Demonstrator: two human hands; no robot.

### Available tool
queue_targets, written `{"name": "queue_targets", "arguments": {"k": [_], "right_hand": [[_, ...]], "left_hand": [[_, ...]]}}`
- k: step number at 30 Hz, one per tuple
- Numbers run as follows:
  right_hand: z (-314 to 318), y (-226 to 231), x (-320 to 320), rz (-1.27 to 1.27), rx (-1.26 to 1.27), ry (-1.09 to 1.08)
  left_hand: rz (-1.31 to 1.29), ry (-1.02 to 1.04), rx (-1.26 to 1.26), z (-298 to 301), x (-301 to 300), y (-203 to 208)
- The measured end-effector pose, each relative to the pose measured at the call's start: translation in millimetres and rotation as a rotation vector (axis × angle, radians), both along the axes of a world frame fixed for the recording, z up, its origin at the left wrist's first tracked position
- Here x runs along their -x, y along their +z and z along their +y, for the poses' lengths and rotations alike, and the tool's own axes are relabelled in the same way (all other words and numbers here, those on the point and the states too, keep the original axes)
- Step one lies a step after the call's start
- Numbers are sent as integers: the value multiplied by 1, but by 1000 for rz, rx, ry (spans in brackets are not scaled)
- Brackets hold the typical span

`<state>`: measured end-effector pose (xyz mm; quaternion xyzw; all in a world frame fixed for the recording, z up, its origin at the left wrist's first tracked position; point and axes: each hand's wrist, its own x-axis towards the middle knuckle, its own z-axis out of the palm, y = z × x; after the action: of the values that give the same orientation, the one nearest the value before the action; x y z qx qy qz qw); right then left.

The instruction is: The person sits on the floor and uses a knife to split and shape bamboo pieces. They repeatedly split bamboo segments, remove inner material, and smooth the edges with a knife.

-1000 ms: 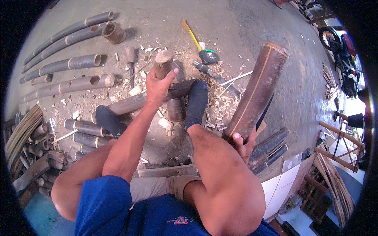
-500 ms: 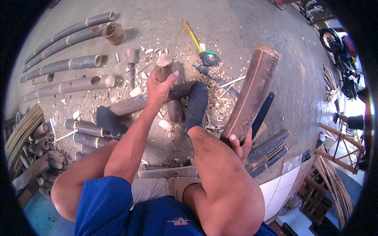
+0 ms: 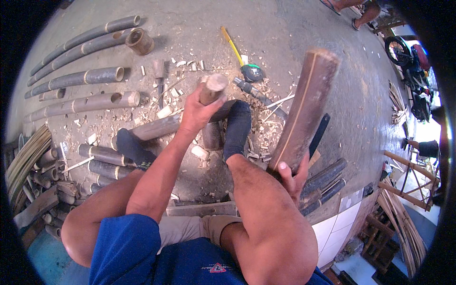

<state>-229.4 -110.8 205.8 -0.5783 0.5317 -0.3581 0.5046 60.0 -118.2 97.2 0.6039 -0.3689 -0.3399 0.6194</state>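
Observation:
My left hand (image 3: 199,110) is closed around a round wooden tool handle (image 3: 216,82), flat end up; its lower end is hidden behind the hand. Under it lies a dark bamboo pole (image 3: 161,127), held down by my two feet in dark socks. A shorter, thick bamboo piece (image 3: 212,136) stands beneath the pole. To the right, my right hand (image 3: 295,178) grips the lower end of a thick brown bamboo length (image 3: 304,109), raised and tilted with its upper end blurred. A chisel (image 3: 159,78) with a wooden handle lies on the floor left of my left hand.
Several bamboo poles (image 3: 85,76) lie at the left, near a short bamboo cup (image 3: 139,42). Wood chips surround the work. A tape measure (image 3: 252,73) and a saw (image 3: 319,134) lie to the right. Another person's feet (image 3: 361,19) and a motorcycle (image 3: 403,52) appear at upper right.
My left hand and the wooden handle have moved right and slightly down along the pole. The bamboo length in my right hand has shifted a little. Another person's legs have come into view at upper right.

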Motion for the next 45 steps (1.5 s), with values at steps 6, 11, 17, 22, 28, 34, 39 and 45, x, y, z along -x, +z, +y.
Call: {"name": "queue_targets", "arguments": {"k": [6, 11, 17, 22, 28, 34, 39, 45], "right_hand": [[-36, 22, -11, 183, 285, -29], [-55, 49, -30, 772, 14, 462], [-65, 84, -21, 216, 235, -30], [-65, 63, -39, 713, 282, 311], [-79, 77, -28, 444, 326, 191], [-68, 67, -40, 933, 27, 550], [-60, 47, -16, 544, 38, 322], [-60, 39, -4, 288, 153, 28]], "left_hand": [[-26, -264, -106, -10, -6, 9], [10, -360, -154, -10, -3, 19], [31, -432, -132, -19, -6, 18], [53, -475, -153, -24, -6, 15], [13, -484, -205, -24, -8, 15], [61, -499, -201, -31, -5, 16], [-66, -305, -238, -9, -3, 12], [55, 137, -295, -23, -14, -12]]}}
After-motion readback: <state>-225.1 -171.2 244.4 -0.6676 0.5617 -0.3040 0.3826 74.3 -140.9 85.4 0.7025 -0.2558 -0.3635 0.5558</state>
